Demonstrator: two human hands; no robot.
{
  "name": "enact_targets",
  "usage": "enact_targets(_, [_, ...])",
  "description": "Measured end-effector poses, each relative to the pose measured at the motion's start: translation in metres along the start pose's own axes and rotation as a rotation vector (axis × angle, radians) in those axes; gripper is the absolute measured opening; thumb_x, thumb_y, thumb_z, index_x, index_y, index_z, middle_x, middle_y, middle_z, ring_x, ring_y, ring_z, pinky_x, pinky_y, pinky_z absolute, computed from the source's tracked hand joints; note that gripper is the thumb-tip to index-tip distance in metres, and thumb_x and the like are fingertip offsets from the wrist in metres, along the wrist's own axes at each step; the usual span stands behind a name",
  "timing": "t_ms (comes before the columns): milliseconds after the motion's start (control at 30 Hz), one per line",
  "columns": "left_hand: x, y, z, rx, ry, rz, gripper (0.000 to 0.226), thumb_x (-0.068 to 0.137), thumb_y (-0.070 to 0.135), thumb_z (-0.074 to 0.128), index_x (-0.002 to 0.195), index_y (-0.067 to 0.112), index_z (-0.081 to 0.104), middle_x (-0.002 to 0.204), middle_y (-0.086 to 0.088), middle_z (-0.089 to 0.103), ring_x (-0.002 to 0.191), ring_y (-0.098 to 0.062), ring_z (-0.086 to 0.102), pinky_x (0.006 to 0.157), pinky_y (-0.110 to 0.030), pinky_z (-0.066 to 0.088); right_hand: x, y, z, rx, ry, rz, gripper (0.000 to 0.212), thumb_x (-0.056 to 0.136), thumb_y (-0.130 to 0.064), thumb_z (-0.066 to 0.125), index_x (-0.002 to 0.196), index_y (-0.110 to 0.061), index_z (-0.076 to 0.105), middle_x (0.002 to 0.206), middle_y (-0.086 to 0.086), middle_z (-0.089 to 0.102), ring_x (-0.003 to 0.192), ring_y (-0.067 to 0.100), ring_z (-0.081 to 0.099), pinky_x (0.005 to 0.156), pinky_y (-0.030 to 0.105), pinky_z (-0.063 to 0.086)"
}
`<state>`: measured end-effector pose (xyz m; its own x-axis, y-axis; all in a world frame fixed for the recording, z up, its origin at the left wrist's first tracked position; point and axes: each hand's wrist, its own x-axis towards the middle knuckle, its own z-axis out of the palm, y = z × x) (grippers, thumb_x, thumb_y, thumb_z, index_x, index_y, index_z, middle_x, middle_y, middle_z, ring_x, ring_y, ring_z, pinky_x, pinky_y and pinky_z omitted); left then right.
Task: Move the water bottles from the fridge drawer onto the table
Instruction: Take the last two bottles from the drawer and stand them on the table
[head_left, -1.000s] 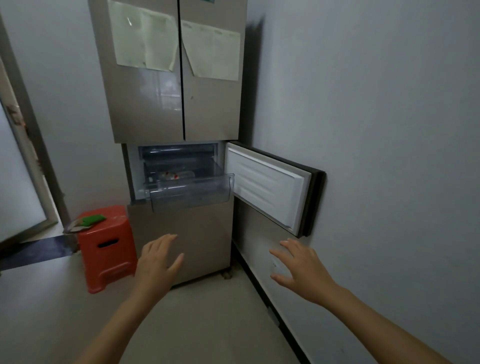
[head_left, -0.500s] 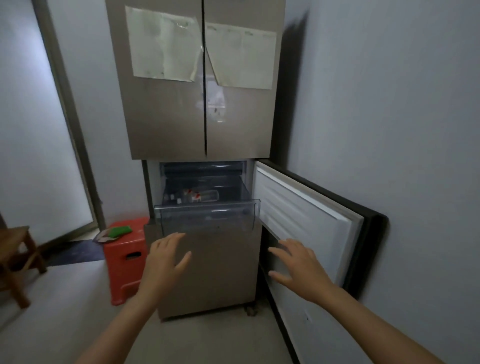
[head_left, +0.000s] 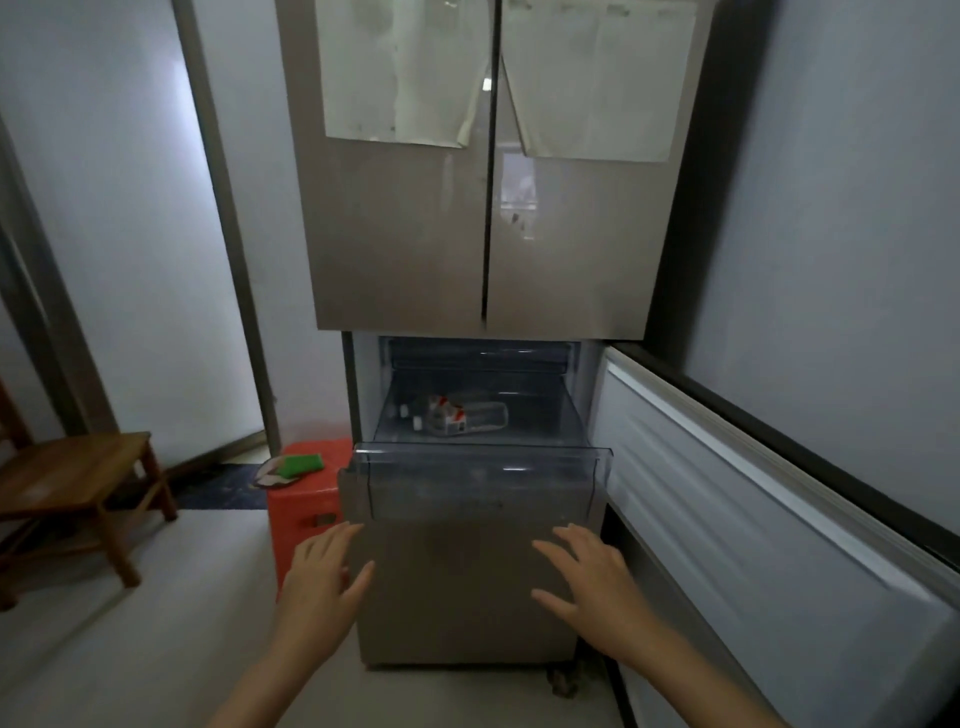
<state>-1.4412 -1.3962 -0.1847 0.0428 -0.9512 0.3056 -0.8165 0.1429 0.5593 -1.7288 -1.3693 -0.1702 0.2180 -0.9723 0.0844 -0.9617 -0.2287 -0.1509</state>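
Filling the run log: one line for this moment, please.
phase: pre-grasp | left hand: open, empty | right hand: open, empty | fridge drawer: pulled out | water bottles: lying inside

Clear plastic water bottles (head_left: 462, 418) are laid in the transparent fridge drawer (head_left: 480, 488); a red plastic stool (head_left: 301, 506) is set to its left.

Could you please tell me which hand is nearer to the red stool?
Left. The left hand hovers just beside the stool; the right hand is farther right, before the fridge.
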Motion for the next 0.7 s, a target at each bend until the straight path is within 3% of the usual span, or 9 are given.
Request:
enact_targets(100, [0.046, -0.012, 0.015, -0.066, -0.007, 0.000, 0.042, 0.082, 0.018, 0.065, 0.122, 0.012, 0.055, 0.127, -0.008, 0.057, 0.120, -0.026, 0.046, 0.102, -0.039, 0.037, 0.051, -0.003, -0.002, -0.006, -0.016, 0.038, 0.077, 0.070, -0.066, 0.016, 0.127, -0.028, 0.052, 0.135, 0.004, 0.048, 0.128, 0.028, 0.045, 0.097, 0.047, 0.041])
enact_targets(133, [0.064, -0.016, 0.019, -0.090, -0.008, 0.011, 0.042, 0.082, 0.018, 0.065, 0.122, 0.014, 0.055, 0.127, -0.007, 0.056, 0.121, -0.024, 0.046, 0.103, -0.040, 0.037, 0.071, -0.001, -0.003, -0.008, -0.034, 0.049, 0.077, 0.070, -0.066, 0.016, 0.126, -0.028, 0.053, 0.134, 0.005, 0.049, 0.127, 0.028, 0.046, 0.096, 0.047, 0.041])
enact_targets(200, [0.095, -0.017, 0.024, -0.118, 0.007, 0.011, 0.044, 0.084, 0.020, 0.062, 0.126, 0.016, 0.051, 0.131, -0.005, 0.052, 0.124, -0.022, 0.042, 0.105, -0.038, 0.035, 0.105, 0.004, -0.004, -0.042, -0.031, 0.018, 0.087, 0.068, -0.071, 0.008, 0.135, -0.027, 0.042, 0.145, 0.004, 0.036, 0.138, 0.027, 0.028, 0.107, 0.046, 0.028])
enact_targets(300, [0.137, -0.020, 0.032, -0.142, -0.005, 0.029, 0.047, 0.087, 0.023, 0.058, 0.132, 0.018, 0.044, 0.138, -0.003, 0.045, 0.131, -0.018, 0.034, 0.108, -0.036, 0.030, 0.147, 0.006, -0.017, 0.025, -0.082, 0.149, 0.081, 0.081, -0.071, 0.004, 0.121, -0.025, 0.058, 0.127, 0.006, 0.057, 0.120, 0.029, 0.053, 0.090, 0.045, 0.046])
enact_targets(333, [0.156, -0.024, 0.035, -0.150, -0.007, 0.048, 0.047, 0.088, 0.024, 0.057, 0.133, 0.018, 0.043, 0.139, -0.002, 0.043, 0.132, -0.017, 0.032, 0.109, -0.035, 0.028, 0.165, 0.008, -0.016, 0.013, -0.083, 0.148, 0.085, 0.077, -0.074, 0.003, 0.124, -0.026, 0.055, 0.131, 0.006, 0.053, 0.124, 0.028, 0.049, 0.094, 0.045, 0.044])
enact_targets(433, [0.193, -0.030, 0.042, -0.159, -0.028, 0.070, 0.047, 0.089, 0.023, 0.056, 0.134, 0.018, 0.042, 0.141, -0.001, 0.041, 0.134, -0.016, 0.030, 0.110, -0.034, 0.027, 0.199, 0.020, -0.001, -0.013, 0.024, 0.081, 0.119, 0.048, -0.088, -0.016, 0.143, -0.030, 0.025, 0.152, -0.002, 0.018, 0.142, 0.017, 0.010, 0.113, 0.036, 0.015])
enact_targets(533, [0.220, -0.037, 0.057, -0.136, -0.064, 0.083, 0.046, 0.088, 0.024, 0.056, 0.132, 0.014, 0.045, 0.139, -0.004, 0.044, 0.132, -0.019, 0.032, 0.109, -0.036, 0.028, 0.219, 0.026, 0.011, 0.014, 0.010, 0.110, 0.108, 0.052, -0.083, -0.007, 0.144, -0.031, 0.021, 0.153, -0.004, 0.014, 0.142, 0.013, 0.007, 0.114, 0.033, 0.011])
enact_targets(700, [0.257, -0.037, 0.087, -0.077, -0.111, 0.087, 0.045, 0.089, 0.026, 0.056, 0.131, 0.013, 0.047, 0.138, -0.005, 0.045, 0.131, -0.021, 0.034, 0.108, -0.035, 0.029, 0.251, 0.049, 0.017, 0.057, -0.050, 0.116, 0.117, 0.048, -0.090, -0.012, 0.143, -0.031, 0.023, 0.152, -0.004, 0.016, 0.142, 0.014, 0.009, 0.113, 0.033, 0.012])
